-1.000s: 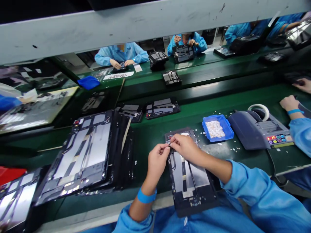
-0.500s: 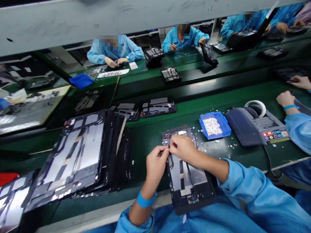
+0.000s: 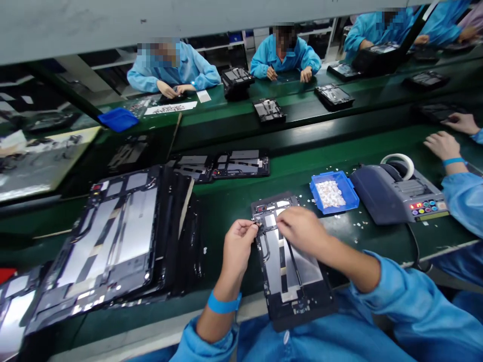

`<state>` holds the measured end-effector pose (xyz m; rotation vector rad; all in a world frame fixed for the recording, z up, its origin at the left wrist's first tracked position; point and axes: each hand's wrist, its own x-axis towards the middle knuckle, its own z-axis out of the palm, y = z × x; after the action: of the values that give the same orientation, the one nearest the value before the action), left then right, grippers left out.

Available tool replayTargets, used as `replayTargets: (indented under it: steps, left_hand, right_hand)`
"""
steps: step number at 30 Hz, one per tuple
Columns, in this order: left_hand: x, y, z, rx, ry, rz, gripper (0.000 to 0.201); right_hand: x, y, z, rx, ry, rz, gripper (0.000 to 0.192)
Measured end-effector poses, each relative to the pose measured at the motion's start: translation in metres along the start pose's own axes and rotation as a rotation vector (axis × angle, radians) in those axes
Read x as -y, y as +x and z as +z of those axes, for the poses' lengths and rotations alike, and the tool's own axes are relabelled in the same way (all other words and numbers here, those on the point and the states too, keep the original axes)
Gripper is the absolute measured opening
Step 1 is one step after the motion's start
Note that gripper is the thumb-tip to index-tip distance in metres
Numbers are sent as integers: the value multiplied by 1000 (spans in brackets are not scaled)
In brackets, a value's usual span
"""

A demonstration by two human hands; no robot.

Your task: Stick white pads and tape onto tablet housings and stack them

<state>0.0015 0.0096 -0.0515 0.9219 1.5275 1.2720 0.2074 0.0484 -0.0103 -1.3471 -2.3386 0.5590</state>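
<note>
An opened tablet (image 3: 310, 269), its grey metal plate and dark ribbon cables showing, lies tilted at the front edge of the bench. At its upper left edge is my left hand (image 3: 238, 249), thumb and forefinger pinched at a tiny dark part too small to name. My right hand (image 3: 304, 231) hovers over or touches the tablet's upper right half, its fingers curled together; whatever they hold is hidden. A small gap separates the two hands. Above the tablet, to the right, stands a blue tray (image 3: 352, 198) of small whitish pieces (image 3: 330, 194).
On the left rises a stack of opened tablets (image 3: 113, 236); two more tablets (image 3: 241, 163) lie behind. A tape dispenser (image 3: 381, 196) with a white roll stands right. A co-worker's hand (image 3: 443, 146) is beyond it. Several co-workers sit across the green bench (image 3: 294, 146).
My right hand has moved right, away from my left hand, uncovering a silver patch on the tablet. Across the bench, a co-worker has let go of a tablet, which now lies flat.
</note>
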Motion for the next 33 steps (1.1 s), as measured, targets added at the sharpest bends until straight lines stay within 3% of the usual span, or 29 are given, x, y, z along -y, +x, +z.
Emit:
replayTargets:
  steps: [4,13,16,19,21,23,25,29,33]
  left_hand:
    - [-2,-7,1,-31,58,44,21]
    - [0,-15,4,-41,123,64,18]
    - [0,-12,3,-27,80,34,19]
    - [0,-7,2,-21,19,-1,19]
    - [-1,-5,0,-16,4,-4,18]
    - [-3,-5,-3,-2,32,18,18]
    - [-6,-6,-11,-15,122,83,18]
    - [-10,-4,-28,-113,420,329,18]
    - [-9,3,-35,17,639,517,19]
  right_hand:
    - [36,18,31,85,54,6,15]
    - [35,27,35,20,69,68,13]
    - [5,26,10,-68,92,115,13]
    - [-46,13,-33,-187,19,335,10]
    - [-72,3,-57,-185,-126,492,13]
    - [-80,-5,-66,-126,-245,532,21]
    - [-66,-6,-59,-74,-216,444,22]
    - [-10,14,-25,21,32,202,19]
    - [26,48,-2,135,6,200,32]
